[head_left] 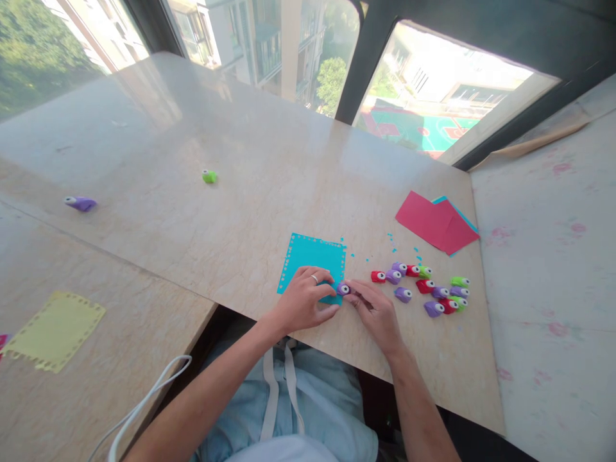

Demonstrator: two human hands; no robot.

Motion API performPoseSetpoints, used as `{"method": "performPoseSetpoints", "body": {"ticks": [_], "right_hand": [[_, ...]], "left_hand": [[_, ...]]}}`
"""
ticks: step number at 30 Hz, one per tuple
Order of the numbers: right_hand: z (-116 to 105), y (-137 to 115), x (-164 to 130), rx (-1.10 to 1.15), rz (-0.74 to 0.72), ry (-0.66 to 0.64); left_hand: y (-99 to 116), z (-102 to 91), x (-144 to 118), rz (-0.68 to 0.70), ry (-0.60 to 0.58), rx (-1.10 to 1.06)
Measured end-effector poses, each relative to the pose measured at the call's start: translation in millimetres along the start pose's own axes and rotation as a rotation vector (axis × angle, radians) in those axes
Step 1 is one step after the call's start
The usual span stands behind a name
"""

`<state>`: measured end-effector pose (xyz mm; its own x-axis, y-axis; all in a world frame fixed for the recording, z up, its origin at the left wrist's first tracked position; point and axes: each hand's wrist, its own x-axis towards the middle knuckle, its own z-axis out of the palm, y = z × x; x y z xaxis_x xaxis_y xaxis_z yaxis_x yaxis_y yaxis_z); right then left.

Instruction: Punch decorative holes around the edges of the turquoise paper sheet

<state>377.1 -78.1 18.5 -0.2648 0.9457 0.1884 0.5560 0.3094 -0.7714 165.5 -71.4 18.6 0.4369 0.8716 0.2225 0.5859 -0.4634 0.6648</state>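
Note:
A square of blue paper (312, 253) lies on the table, with small cut-outs along its top, left and right edges. My left hand (308, 299) rests on its lower part with fingers spread, the fingertips close to a purple craft punch (343, 289). That punch sits at the paper's right edge, pinched between the thumb and fingers of my right hand (373, 311). Part of the paper's lower edge is hidden under my left hand. Tiny blue punched bits (391, 240) are scattered to the right of the sheet.
Several red, purple and green punches (440, 292) cluster at right, below red sheets (423, 218) with blue ones under them. Far left are a green punch (208, 176), a purple punch (81, 204) and an edge-punched yellow sheet (60, 327). A white cable (149, 398) hangs at lower left.

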Motion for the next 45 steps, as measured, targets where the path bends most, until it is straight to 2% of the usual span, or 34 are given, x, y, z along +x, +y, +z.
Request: {"method": "performPoseSetpoints", "body": {"ticks": [8, 11, 16, 22, 30, 34, 45], "right_hand": [[-3.3, -8.3, 9.3, 0.03, 0.078, -0.061], [-8.3, -11.8, 11.7, 0.08, 0.18, -0.119], [-15.7, -13.6, 16.7, 0.095, 0.416, -0.12], [-20.8, -19.0, 31.4, 0.077, 0.565, -0.272], [-27.8, -32.4, 50.9, 0.184, 0.783, -0.448], [-30.0, -34.0, 55.5, 0.241, 0.809, -0.471], [-29.4, -37.5, 57.8, 0.177, 0.853, -0.468]], "left_hand": [[-1.4, 1.9, -0.4, -0.011, 0.008, -0.008], [-0.9, 1.3, -0.4, -0.005, 0.011, -0.001], [-1.0, 1.4, -0.3, 0.031, 0.028, -0.038], [-1.1, -0.2, -0.3, 0.036, 0.032, -0.105], [-3.6, 1.1, 0.0, 0.015, 0.069, -0.2], [-3.5, 0.5, 0.1, 0.007, 0.076, -0.218], [-3.2, 0.1, -0.5, 0.012, 0.061, -0.2]]}}
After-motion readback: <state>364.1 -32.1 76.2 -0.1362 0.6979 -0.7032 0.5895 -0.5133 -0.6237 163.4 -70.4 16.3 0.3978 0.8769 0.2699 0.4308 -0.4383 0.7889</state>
